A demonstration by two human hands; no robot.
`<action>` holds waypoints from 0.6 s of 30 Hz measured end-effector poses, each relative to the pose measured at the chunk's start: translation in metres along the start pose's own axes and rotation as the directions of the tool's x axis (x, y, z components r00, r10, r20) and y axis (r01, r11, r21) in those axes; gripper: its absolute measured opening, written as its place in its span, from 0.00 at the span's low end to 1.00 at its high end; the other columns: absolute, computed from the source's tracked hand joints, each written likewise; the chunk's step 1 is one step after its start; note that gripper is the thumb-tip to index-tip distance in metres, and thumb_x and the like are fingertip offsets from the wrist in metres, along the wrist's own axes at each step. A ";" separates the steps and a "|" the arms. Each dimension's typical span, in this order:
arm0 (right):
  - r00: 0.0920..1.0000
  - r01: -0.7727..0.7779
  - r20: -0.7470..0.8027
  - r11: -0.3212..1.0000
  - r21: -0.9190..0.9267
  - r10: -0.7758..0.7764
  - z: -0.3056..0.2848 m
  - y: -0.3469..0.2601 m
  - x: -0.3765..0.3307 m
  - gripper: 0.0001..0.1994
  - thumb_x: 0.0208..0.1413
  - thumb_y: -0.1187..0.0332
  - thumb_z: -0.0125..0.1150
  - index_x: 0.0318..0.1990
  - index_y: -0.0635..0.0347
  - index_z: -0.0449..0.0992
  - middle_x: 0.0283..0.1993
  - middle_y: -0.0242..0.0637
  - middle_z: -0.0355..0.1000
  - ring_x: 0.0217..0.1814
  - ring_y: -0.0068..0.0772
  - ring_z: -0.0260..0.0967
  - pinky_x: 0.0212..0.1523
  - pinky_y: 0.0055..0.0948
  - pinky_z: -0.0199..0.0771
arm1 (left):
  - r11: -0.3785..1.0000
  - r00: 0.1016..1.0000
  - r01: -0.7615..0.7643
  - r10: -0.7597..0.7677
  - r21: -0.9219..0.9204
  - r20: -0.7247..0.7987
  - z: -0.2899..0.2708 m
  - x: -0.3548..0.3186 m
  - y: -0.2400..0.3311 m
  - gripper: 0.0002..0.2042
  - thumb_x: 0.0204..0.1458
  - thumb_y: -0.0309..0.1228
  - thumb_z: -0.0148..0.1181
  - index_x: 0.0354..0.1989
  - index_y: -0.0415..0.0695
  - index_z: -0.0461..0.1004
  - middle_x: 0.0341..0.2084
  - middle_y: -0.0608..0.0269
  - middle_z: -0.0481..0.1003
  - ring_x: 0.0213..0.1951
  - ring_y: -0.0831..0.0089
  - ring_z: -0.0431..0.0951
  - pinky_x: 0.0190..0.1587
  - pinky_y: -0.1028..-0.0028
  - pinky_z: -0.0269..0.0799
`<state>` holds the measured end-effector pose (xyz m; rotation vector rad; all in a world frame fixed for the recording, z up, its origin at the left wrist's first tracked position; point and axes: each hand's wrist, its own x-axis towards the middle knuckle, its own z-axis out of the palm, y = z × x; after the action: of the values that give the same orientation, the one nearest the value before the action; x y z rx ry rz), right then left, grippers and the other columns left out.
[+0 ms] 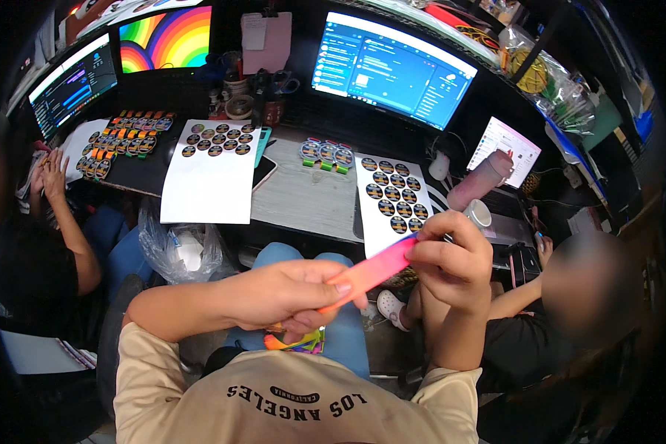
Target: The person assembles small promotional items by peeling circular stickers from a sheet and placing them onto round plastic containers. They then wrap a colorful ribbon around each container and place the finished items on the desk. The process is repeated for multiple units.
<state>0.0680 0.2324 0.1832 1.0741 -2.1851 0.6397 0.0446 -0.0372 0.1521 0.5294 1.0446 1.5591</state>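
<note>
Hands meet over my lap: my left hand (285,296) pinches the near end of a pink-orange strip (370,271), my right hand (451,259) pinches its far end, so the strip spans between them, tilted up to the right. More coloured strips (300,342) lie on my knee beneath. On the desk (303,200) beyond, a white sheet of round badges (213,170) lies toward the left, another badge sheet (391,200) hangs over the front edge just above my right hand.
</note>
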 end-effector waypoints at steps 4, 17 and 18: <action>0.944 0.299 -0.025 0.888 -0.350 -0.328 0.012 0.014 -0.011 0.12 0.36 0.73 0.68 0.33 0.57 0.79 0.35 0.40 0.74 0.29 0.34 0.70 0.27 0.30 0.70 | 0.999 0.998 -0.028 0.026 -0.043 -0.052 -0.001 -0.008 0.006 0.18 0.71 0.43 0.44 0.57 0.42 0.65 0.15 0.76 0.57 0.15 0.86 0.54 0.18 0.81 0.53; 0.814 0.468 -0.028 0.684 -0.559 -0.580 0.020 0.029 -0.024 0.14 0.36 0.68 0.66 0.35 0.44 0.74 0.39 0.31 0.71 0.38 0.31 0.68 0.35 0.29 0.72 | 0.998 0.995 0.051 -0.053 -0.033 -0.088 0.002 -0.021 0.016 0.18 0.71 0.44 0.44 0.57 0.41 0.64 0.15 0.77 0.58 0.15 0.87 0.56 0.18 0.81 0.60; 0.814 0.459 -0.041 0.684 -0.567 -0.580 0.021 0.029 -0.024 0.14 0.36 0.68 0.66 0.35 0.44 0.74 0.40 0.30 0.71 0.38 0.31 0.68 0.35 0.29 0.72 | 0.994 0.990 0.094 -0.098 -0.048 -0.098 0.001 -0.020 0.016 0.18 0.71 0.45 0.44 0.57 0.42 0.63 0.15 0.76 0.58 0.16 0.87 0.57 0.19 0.81 0.62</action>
<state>0.0496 0.2471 0.1478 1.1689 -1.5861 -0.1223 0.0425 -0.0556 0.1698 0.3689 1.0946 1.5324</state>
